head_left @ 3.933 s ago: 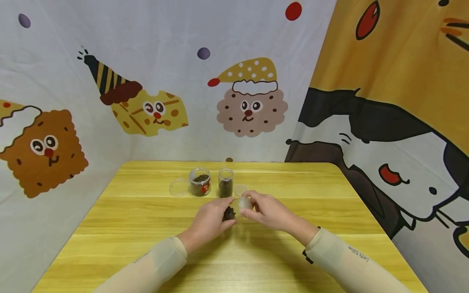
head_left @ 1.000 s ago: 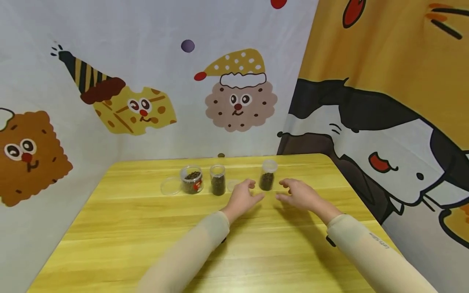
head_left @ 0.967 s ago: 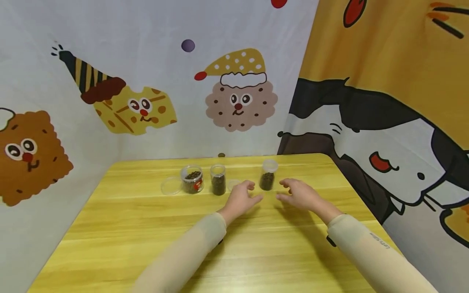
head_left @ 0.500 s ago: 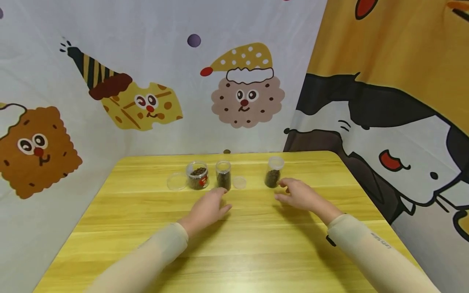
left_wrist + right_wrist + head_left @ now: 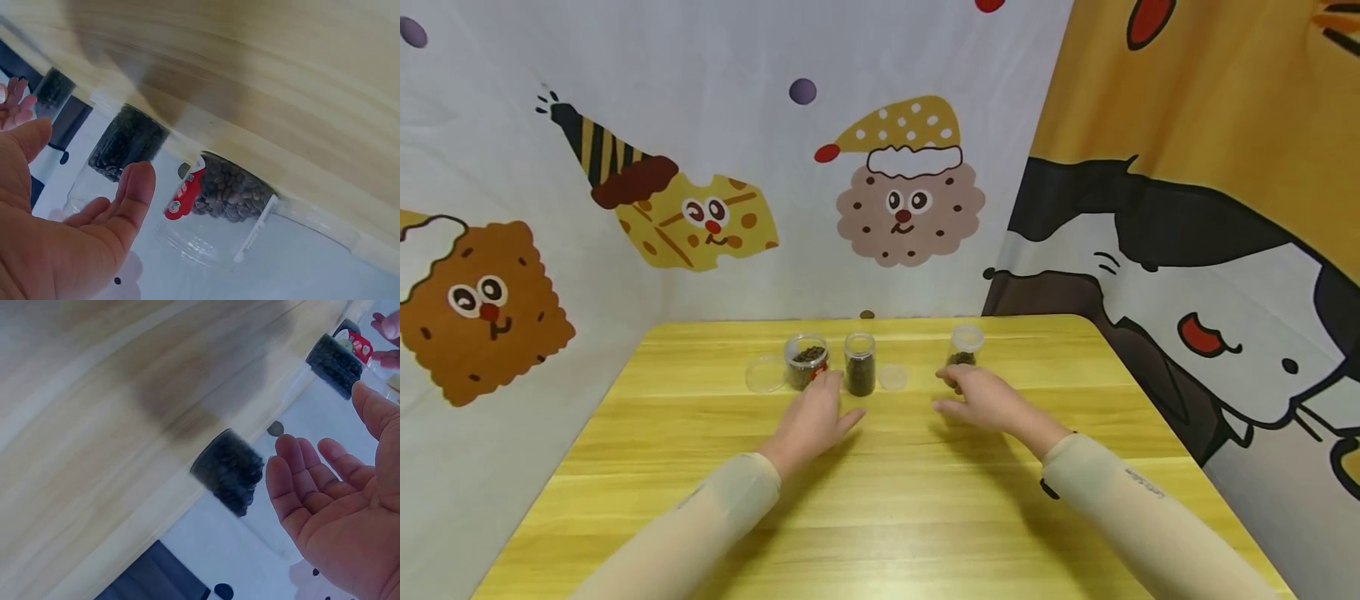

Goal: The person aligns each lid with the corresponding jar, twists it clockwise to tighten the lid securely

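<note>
My left hand (image 5: 808, 425), fingers extended and thumb apart, is in front of a wide clear jar (image 5: 797, 375) in the head view. The jar has a red label and holds brown coffee-like beans (image 5: 232, 190). Just right of that hand stands a slim uncapped jar (image 5: 860, 375) of dark pieces. My right hand (image 5: 988, 400), fingers loosely bent around nothing, partly hides a second slim jar (image 5: 964, 350) with a whitish lid (image 5: 967, 335). In the right wrist view, a gap shows between those fingers and the jar's dark contents (image 5: 230, 475).
A large clear lid (image 5: 764, 374) lies on the table left of the wide jar. Another small round lid (image 5: 893, 377) lies flat right of the uncapped slim jar. The wooden table (image 5: 880, 517) ends at a patterned curtain (image 5: 775, 283) behind the jars.
Earlier both hands held a small jar and its lid midtable; that jar later stands capped at the right. My left hand then moves left to the wide jar, my right slightly left.
</note>
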Available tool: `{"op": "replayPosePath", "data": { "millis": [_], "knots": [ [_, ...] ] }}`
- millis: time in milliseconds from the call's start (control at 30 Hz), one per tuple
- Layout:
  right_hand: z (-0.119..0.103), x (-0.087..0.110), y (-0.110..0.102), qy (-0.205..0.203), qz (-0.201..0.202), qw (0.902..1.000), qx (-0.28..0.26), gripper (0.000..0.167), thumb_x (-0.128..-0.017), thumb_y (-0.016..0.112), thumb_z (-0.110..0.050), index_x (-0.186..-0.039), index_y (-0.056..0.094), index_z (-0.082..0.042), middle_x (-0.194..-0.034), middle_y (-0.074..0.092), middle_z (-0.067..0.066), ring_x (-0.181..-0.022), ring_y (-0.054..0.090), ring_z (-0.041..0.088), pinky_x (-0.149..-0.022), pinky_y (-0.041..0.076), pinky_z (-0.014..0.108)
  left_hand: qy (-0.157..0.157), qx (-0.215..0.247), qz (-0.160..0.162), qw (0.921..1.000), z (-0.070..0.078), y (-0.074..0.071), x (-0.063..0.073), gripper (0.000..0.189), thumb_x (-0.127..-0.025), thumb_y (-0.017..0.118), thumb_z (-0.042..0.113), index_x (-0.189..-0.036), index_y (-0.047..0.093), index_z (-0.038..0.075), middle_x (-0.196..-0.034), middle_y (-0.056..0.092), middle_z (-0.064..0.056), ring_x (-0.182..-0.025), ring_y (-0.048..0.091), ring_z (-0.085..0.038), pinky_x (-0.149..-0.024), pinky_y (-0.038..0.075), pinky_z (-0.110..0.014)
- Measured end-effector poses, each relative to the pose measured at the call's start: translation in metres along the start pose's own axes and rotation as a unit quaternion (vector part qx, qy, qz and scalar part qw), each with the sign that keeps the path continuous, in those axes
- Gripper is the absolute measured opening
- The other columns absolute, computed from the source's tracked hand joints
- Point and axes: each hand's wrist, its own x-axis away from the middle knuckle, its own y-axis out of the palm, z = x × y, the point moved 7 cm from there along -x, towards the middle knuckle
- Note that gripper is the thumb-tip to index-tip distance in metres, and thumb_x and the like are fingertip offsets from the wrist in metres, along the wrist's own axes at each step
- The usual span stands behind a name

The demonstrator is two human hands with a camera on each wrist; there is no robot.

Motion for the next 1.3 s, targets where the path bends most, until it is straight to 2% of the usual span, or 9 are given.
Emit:
{"op": "replayPosePath", "data": {
  "millis": [133, 267, 533, 767, 933, 1200, 1233, 1300],
  "knots": [
    [-0.006, -0.007, 0.003, -0.007, 0.000, 0.9998, 0.016, 0.061, -0.103, 0.073, -0.040, -0.150, 0.059, -0.004, -0.144, 0.068, 0.016, -0.120, 0.071, 0.032, -0.098, 0.060, 0.051, -0.054, 0.049, -0.032, 0.9968, -0.006, 0.005, -0.008, 0.084, -0.101, 0.075, 0.046, -0.153, 0.043, -0.012, -0.149, 0.056, -0.032, -0.137, 0.059, -0.045, -0.111, 0.055, -0.054],
    [-0.013, -0.016, 0.008, -0.012, -0.005, 0.9994, 0.031, 0.059, -0.103, 0.073, -0.040, -0.149, 0.060, -0.006, -0.144, 0.068, 0.014, -0.122, 0.071, 0.032, -0.100, 0.060, 0.051, -0.079, 0.084, -0.050, 0.9921, -0.009, 0.010, -0.014, 0.089, -0.100, 0.076, 0.046, -0.157, 0.039, -0.012, -0.155, 0.052, -0.032, -0.141, 0.056, -0.046, -0.114, 0.052, -0.056],
    [-0.033, -0.043, 0.021, -0.013, -0.021, 0.9962, 0.084, 0.057, -0.103, 0.073, -0.042, -0.149, 0.060, -0.010, -0.146, 0.068, 0.012, -0.124, 0.071, 0.032, -0.100, 0.061, 0.052, -0.120, 0.199, -0.058, 0.9709, -0.014, 0.016, -0.029, 0.095, -0.097, 0.079, 0.048, -0.162, 0.033, -0.005, -0.161, 0.048, -0.030, -0.146, 0.052, -0.045, -0.117, 0.048, -0.060],
    [-0.042, -0.068, 0.028, -0.011, -0.019, 0.9930, 0.116, 0.051, -0.104, 0.073, -0.036, -0.147, 0.062, -0.012, -0.142, 0.069, 0.012, -0.119, 0.072, 0.030, -0.094, 0.063, 0.047, -0.137, 0.249, -0.056, 0.9570, -0.015, 0.020, -0.038, 0.090, -0.099, 0.078, 0.043, -0.162, 0.033, -0.003, -0.161, 0.047, -0.029, -0.148, 0.050, -0.046, -0.117, 0.047, -0.062],
    [-0.045, -0.082, 0.032, -0.006, -0.023, 0.9930, 0.115, 0.048, -0.104, 0.072, -0.034, -0.147, 0.063, -0.013, -0.145, 0.068, 0.010, -0.126, 0.069, 0.031, -0.101, 0.061, 0.049, -0.155, 0.284, -0.057, 0.9445, -0.015, 0.021, -0.043, 0.088, -0.099, 0.077, 0.045, -0.160, 0.036, -0.003, -0.159, 0.049, -0.028, -0.146, 0.051, -0.046, -0.114, 0.049, -0.062],
    [-0.047, -0.094, 0.042, 0.003, -0.044, 0.9916, 0.122, 0.046, -0.104, 0.073, -0.034, -0.145, 0.066, -0.016, -0.147, 0.067, 0.009, -0.132, 0.067, 0.031, -0.108, 0.057, 0.052, -0.178, 0.302, -0.044, 0.9355, -0.020, 0.023, -0.049, 0.078, -0.098, 0.079, 0.040, -0.154, 0.044, -0.001, -0.155, 0.053, -0.025, -0.142, 0.055, -0.045, -0.112, 0.052, -0.059],
    [-0.047, -0.095, 0.043, 0.002, -0.046, 0.9912, 0.124, 0.045, -0.104, 0.073, -0.034, -0.145, 0.066, -0.016, -0.147, 0.067, 0.009, -0.132, 0.067, 0.031, -0.107, 0.057, 0.052, -0.180, 0.304, -0.042, 0.9346, -0.021, 0.023, -0.050, 0.077, -0.098, 0.079, 0.040, -0.153, 0.045, -0.001, -0.154, 0.054, -0.025, -0.140, 0.056, -0.044, -0.111, 0.053, -0.058],
    [-0.048, -0.097, 0.045, -0.002, -0.049, 0.9904, 0.129, 0.045, -0.103, 0.073, -0.036, -0.143, 0.067, -0.015, -0.146, 0.068, 0.009, -0.130, 0.068, 0.030, -0.107, 0.058, 0.051, -0.185, 0.312, -0.044, 0.9308, -0.021, 0.022, -0.051, 0.073, -0.097, 0.080, 0.041, -0.149, 0.047, 0.000, -0.149, 0.057, -0.024, -0.126, 0.066, -0.042, -0.102, 0.058, -0.054]
  ]
}}
